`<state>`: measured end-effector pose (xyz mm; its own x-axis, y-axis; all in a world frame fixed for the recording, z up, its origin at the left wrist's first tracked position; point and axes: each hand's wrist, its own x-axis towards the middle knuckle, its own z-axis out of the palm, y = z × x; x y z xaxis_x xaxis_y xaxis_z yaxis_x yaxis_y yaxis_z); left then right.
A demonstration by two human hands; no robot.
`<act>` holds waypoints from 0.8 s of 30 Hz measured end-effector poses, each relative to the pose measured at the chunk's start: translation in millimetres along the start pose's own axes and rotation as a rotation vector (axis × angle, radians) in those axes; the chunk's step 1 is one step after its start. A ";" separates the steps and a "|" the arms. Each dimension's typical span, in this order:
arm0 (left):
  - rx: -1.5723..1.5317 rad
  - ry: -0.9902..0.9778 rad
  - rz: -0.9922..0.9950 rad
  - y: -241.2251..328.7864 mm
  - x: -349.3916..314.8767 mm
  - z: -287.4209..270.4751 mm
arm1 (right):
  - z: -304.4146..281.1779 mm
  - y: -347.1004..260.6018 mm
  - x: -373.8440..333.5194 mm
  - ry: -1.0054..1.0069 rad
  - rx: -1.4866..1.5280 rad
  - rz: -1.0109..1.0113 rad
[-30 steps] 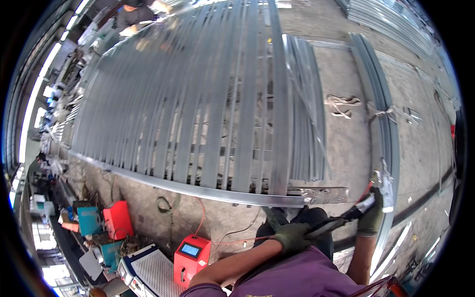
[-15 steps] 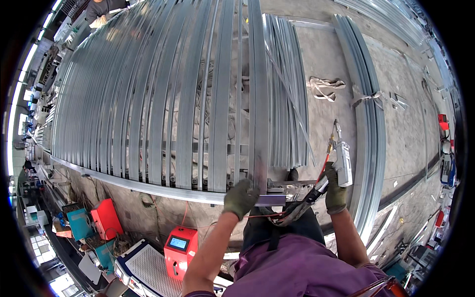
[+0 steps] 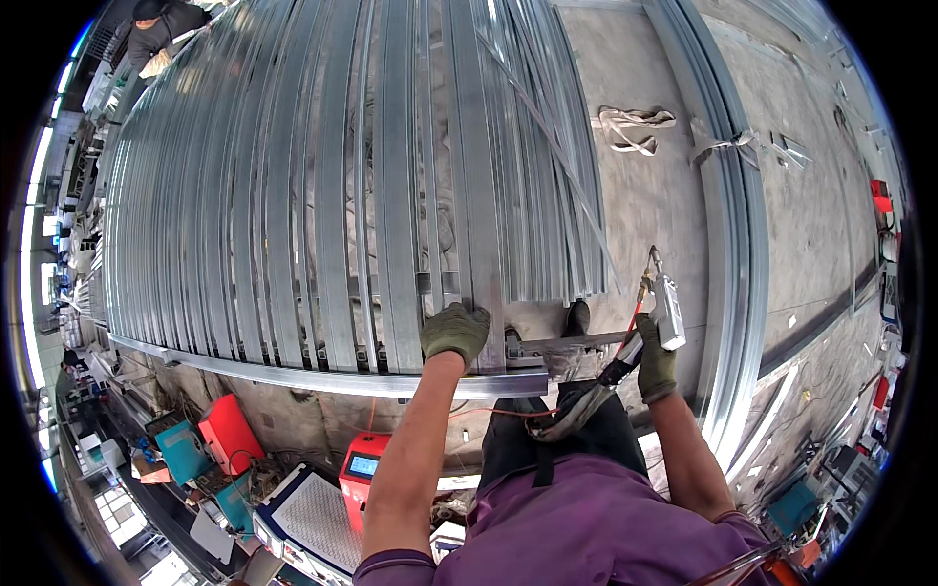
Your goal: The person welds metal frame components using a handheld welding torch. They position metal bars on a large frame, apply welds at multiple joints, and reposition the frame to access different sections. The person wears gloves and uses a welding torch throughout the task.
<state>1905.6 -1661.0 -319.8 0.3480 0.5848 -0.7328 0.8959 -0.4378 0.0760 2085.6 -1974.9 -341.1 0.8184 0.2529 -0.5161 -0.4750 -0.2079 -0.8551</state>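
Observation:
My left hand (image 3: 456,333), in an olive-green work glove, is closed over a wide grey metal profile (image 3: 479,215) close to its near end. The fingertips are partly hidden. Crosswise under the near ends of many such profiles runs a long metal rail (image 3: 410,385). My right hand (image 3: 658,363), gloved alike, is wrapped round the grip of a welding gun (image 3: 668,314) with a silver box-shaped body and a thin nozzle pointing away from me. A red hose (image 3: 637,311) and a dark sleeved cable (image 3: 576,412) run from the gun toward my waist.
Loose thin profiles (image 3: 557,195) lie right of the frame, one slanting across them. Beyond the bare floor stands a strapped profile bundle (image 3: 728,195). A pale strap (image 3: 633,127) lies between. A red machine with a screen (image 3: 360,469) stands at lower left. Another person (image 3: 161,39) works at far left.
My left hand has moved forward and left, from beside the rail onto the wide profile. The right hand still holds the welding gun. The whole view has shifted slightly.

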 end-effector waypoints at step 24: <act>0.000 0.373 -0.066 39.8 -45.3 95.0 | -5.6 65.9 50.2 -0.051 -0.056 -0.044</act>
<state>1899.3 -1769.8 -347.8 0.3658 0.8206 -0.4391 0.9199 -0.3903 0.0368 2097.2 -1981.3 -423.0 0.8199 0.3100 -0.4813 -0.4190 -0.2480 -0.8735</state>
